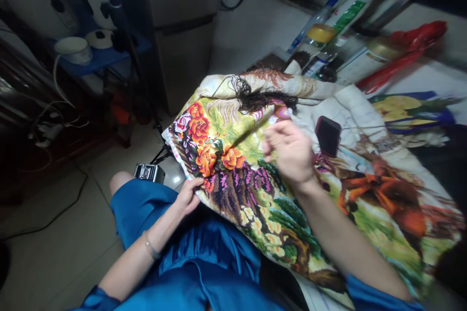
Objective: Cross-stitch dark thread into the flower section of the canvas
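Observation:
A large cross-stitch cloth point(251, 180) with orange flowers, purple and green patches spreads over my lap and the table. My left hand point(188, 197) grips its near left edge, thumb on top and fingers underneath. Raised above the cloth's middle, my right hand point(290, 150) is blurred, its fingers drawn together in a pinch. Whatever sits in that pinch is too small and smeared to make out. A dark blurred strand point(244, 133) runs up from the orange flowers near those fingers. Beyond it, a tangle of dark thread point(262, 99) lies on the cloth.
A phone point(328, 136) rests on the cloth at right. Behind stand a gold-lidded jar point(321, 34), bottles and a red plastic bag point(416, 41). At left, a blue stool point(105, 60) bears a white pot point(74, 50). A metal box point(149, 173) is beside my knee; cables cross the floor.

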### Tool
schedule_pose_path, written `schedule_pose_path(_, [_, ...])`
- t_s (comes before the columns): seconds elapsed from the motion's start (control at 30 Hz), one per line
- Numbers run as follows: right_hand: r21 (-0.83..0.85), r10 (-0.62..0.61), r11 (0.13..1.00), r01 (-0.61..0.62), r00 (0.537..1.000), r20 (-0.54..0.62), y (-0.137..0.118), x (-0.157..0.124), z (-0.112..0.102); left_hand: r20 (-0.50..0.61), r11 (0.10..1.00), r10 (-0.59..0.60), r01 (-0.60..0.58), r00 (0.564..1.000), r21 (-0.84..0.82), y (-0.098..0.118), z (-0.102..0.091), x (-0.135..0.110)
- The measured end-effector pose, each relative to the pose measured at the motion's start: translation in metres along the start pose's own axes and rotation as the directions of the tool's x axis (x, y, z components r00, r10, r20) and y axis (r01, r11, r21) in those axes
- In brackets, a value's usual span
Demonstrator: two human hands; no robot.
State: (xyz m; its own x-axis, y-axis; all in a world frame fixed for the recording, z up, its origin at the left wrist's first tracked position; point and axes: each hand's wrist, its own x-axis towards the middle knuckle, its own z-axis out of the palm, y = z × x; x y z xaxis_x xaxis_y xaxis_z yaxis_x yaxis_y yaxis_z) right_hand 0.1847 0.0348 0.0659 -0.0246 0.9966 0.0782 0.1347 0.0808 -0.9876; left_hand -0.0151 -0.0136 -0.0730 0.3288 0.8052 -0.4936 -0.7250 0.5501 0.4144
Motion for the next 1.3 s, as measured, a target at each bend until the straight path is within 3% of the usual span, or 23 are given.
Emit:
schedule_pose_path(0.13, [-0.137, -0.12, 0.98, 0.141, 0.981, 0.154, 0.029, 0.027, 0.034, 0.103, 0.999, -0.037, 0.038, 0.994, -0.007, 0.003, 0.0, -0.009])
schedule_pose_path(0.3, [-0.121, -0.094, 0.986, 0.118, 0.977, 0.19, 0.054, 0.06, 0.053, 0.177, 0.996, -0.091, 0.094, 0.98, -0.009, 0.021, 0.001, -0.003])
schedule_pose_path(0.4, [-0.054, -0.07, 0.996, 0.077, 0.99, 0.119, 0.065, 0.078, 0.045, 0.128, 0.999, -0.004, 0.009, 0.992, -0.036, 0.042, 0.011, 0.014])
schedule_pose_path(0.47, [-0.043, -0.099, 0.994, 0.097, 0.994, -0.052, 0.073, 0.094, 0.033, 0.092, 0.999, 0.048, -0.046, 0.995, -0.028, 0.057, 0.019, 0.024])
schedule_pose_path(0.53, [-0.096, -0.165, 0.985, 0.146, 0.956, -0.241, 0.081, 0.112, 0.018, 0.063, 0.997, 0.083, -0.083, 0.995, -0.004, 0.071, 0.025, 0.032])
schedule_pose_path(0.6, [-0.163, -0.23, 0.969, 0.184, 0.914, -0.334, 0.089, 0.128, 0.004, 0.034, 0.992, 0.123, -0.123, 0.992, 0.023, 0.083, 0.028, 0.036])
schedule_pose_path(0.8, [-0.25, -0.287, 0.943, 0.219, 0.916, -0.281, 0.11, 0.165, -0.028, -0.046, 0.954, 0.295, -0.292, 0.954, 0.069, 0.098, 0.038, 0.047])
schedule_pose_path(0.97, [-0.322, -0.327, 0.917, 0.234, 0.904, -0.274, 0.119, 0.198, -0.048, -0.068, 0.938, 0.346, -0.343, 0.936, 0.054, 0.103, 0.044, 0.061])
schedule_pose_path(1.13, [-0.44, -0.364, 0.87, 0.22, 0.89, -0.275, 0.118, 0.215, -0.053, -0.157, 0.977, 0.188, -0.2, 0.97, -0.067, 0.099, 0.041, 0.065])
schedule_pose_path(1.3, [-0.58, -0.386, 0.792, 0.191, 0.893, -0.232, 0.114, 0.212, -0.043, 0.057, 0.994, 0.019, -0.013, 0.998, -0.109, 0.06, 0.035, 0.039])
